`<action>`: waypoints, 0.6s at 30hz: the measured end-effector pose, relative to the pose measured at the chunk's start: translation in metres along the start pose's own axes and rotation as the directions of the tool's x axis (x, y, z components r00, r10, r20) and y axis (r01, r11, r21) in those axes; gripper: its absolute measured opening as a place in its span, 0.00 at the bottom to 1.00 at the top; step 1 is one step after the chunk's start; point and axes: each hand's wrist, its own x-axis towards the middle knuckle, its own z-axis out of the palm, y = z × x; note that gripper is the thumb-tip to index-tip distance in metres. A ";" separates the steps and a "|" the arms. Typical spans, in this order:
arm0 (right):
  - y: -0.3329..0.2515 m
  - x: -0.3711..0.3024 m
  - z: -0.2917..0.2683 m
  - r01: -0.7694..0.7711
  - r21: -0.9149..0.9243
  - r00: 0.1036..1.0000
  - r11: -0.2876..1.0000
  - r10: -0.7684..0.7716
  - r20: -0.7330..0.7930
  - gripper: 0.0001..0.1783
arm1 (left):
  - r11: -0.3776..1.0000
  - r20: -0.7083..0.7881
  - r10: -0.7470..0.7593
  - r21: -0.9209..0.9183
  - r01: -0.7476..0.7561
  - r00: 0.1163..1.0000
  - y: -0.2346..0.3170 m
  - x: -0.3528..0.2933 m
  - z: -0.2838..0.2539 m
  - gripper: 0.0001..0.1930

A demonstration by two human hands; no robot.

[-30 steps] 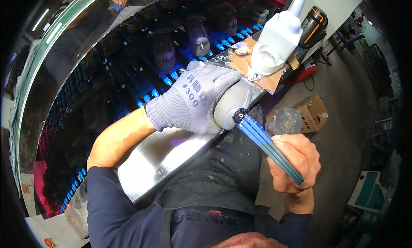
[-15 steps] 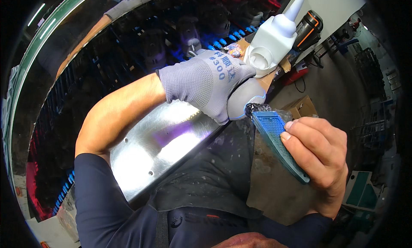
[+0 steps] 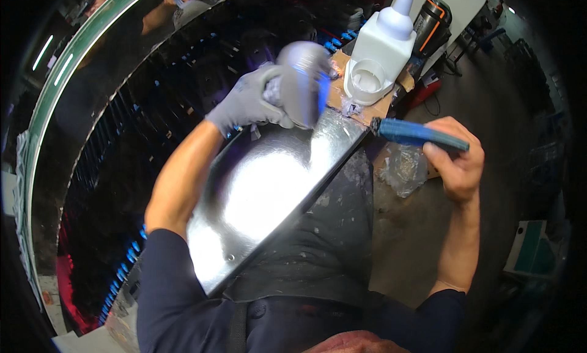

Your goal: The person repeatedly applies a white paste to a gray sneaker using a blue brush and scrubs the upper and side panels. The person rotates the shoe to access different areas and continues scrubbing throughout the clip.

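Observation:
My left hand (image 3: 247, 99), in a grey knitted glove, is closed around a smooth, rounded grey part (image 3: 302, 87). Motion blurs the part, and a blue glow runs down its right edge; its exact kind does not show. It is held above the far end of a shiny metal plate (image 3: 263, 188). Bare, my right hand (image 3: 460, 160) grips the handle of a blue brush (image 3: 409, 132). The brush's short dark bristles point left, apart from the grey part. Beyond the brush stands a white bottle (image 3: 391, 38) with a pointed nozzle and a round cup (image 3: 368, 78) at its front.
Cardboard (image 3: 376, 111) lies under the bottle. Behind it stands a black flask with orange stripes (image 3: 432, 26). A clear plastic bag (image 3: 405, 169) hangs below the brush. To the left curves a dark surface (image 3: 137, 114) with several small blue pieces (image 3: 122, 270) along its edge.
The brush has come away from the grey part and swung toward level, my right hand rising. My left hand has moved left and turned the part, uncovering more of the metal plate.

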 end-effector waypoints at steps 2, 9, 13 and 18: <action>0.027 -0.020 0.019 -0.239 0.250 0.949 0.938 0.280 -0.146 0.08 | 0.957 -0.200 -0.285 -0.107 0.268 0.938 -0.003 -0.026 0.010 0.38; 0.112 -0.008 0.052 -0.260 0.336 0.859 0.906 0.376 -0.349 0.11 | 0.614 -0.218 -0.250 -0.789 -0.019 0.943 0.003 -0.099 0.037 0.36; 0.139 0.038 0.063 -0.340 0.021 0.882 0.940 0.327 -0.339 0.10 | 0.159 -0.084 -0.334 -0.987 -0.032 0.939 0.038 -0.117 0.066 0.35; 0.135 0.066 0.051 -0.377 -0.268 0.912 0.886 0.305 -0.274 0.12 | 0.075 -0.002 -0.203 -0.997 0.014 0.979 0.024 -0.111 0.036 0.42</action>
